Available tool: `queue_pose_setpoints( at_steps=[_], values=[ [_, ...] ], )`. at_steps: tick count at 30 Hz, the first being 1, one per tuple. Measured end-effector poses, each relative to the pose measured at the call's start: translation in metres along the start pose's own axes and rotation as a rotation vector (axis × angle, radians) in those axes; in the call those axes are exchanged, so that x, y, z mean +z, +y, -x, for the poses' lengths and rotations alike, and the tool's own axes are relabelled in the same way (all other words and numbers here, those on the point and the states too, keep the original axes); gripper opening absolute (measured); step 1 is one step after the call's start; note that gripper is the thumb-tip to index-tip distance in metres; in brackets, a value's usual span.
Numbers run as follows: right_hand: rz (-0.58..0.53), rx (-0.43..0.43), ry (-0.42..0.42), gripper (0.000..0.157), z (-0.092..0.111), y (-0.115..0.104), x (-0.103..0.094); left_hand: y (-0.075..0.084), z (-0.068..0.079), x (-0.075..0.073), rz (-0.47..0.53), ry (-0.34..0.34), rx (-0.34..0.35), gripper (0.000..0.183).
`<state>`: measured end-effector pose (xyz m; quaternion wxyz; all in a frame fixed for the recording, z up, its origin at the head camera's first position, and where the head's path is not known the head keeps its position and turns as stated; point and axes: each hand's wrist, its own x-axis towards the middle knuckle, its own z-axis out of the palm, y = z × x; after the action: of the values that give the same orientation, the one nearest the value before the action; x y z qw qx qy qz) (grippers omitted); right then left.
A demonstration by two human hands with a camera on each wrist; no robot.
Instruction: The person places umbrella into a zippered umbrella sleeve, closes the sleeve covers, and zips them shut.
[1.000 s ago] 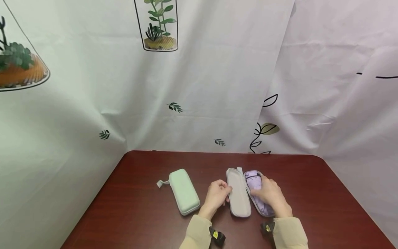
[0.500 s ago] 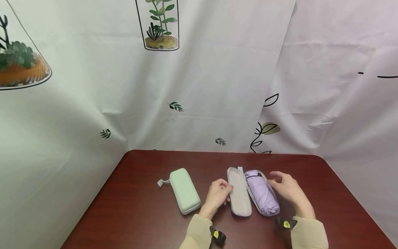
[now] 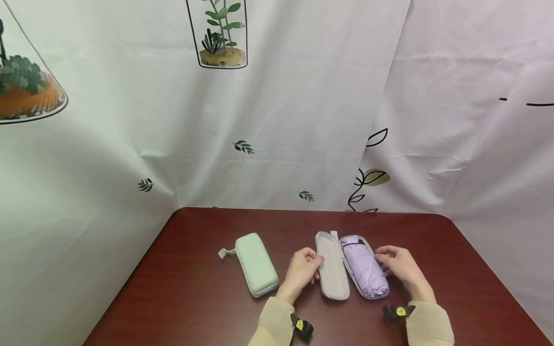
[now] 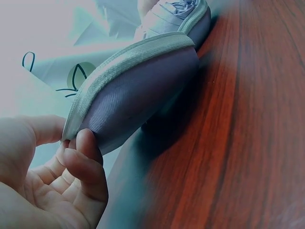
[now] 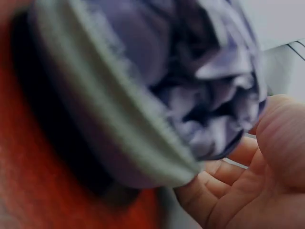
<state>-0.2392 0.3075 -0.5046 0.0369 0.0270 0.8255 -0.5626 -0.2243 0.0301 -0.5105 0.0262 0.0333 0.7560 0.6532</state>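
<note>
A hard zippered umbrella case lies unfolded on the table, its pale-lined lid [image 3: 332,269] to the left and its other half to the right. A folded purple umbrella [image 3: 365,269] with a dark band near its far end fills the right half. My left hand [image 3: 299,271] pinches the lid's left rim between thumb and fingers; in the left wrist view the lid's purple outside [image 4: 138,95] is tilted up off the table. My right hand [image 3: 400,264] holds the case's right rim [image 5: 109,95] beside the umbrella, its fingers against the outer wall and thumb tip hidden.
A mint green case [image 3: 257,264], closed, with a wrist loop [image 3: 226,253], lies left of my left hand. The dark red wooden table [image 3: 195,298] ends at a printed white curtain [image 3: 277,120] behind and at the sides.
My right hand has let go of the umbrella's top, lifted off to the right, then come down to the case's right rim. The left hand keeps its grip on the lid.
</note>
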Motion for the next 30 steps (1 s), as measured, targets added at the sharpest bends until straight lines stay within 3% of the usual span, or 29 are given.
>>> queue_pose_setpoints(
  at_steps=[15,24,30],
  values=[
    [0.033,-0.024,0.035,0.022,-0.003,0.007,0.004,-0.002,0.0,0.003,0.108,-0.015,0.014,0.027],
    [0.046,-0.03,0.028,0.021,-0.002,0.007,0.003,-0.002,0.004,0.021,0.127,-0.065,-0.031,0.061],
    [0.012,-0.027,0.023,0.022,-0.003,0.006,0.005,0.003,0.005,0.033,0.17,-0.113,-0.065,0.058]
  ],
)
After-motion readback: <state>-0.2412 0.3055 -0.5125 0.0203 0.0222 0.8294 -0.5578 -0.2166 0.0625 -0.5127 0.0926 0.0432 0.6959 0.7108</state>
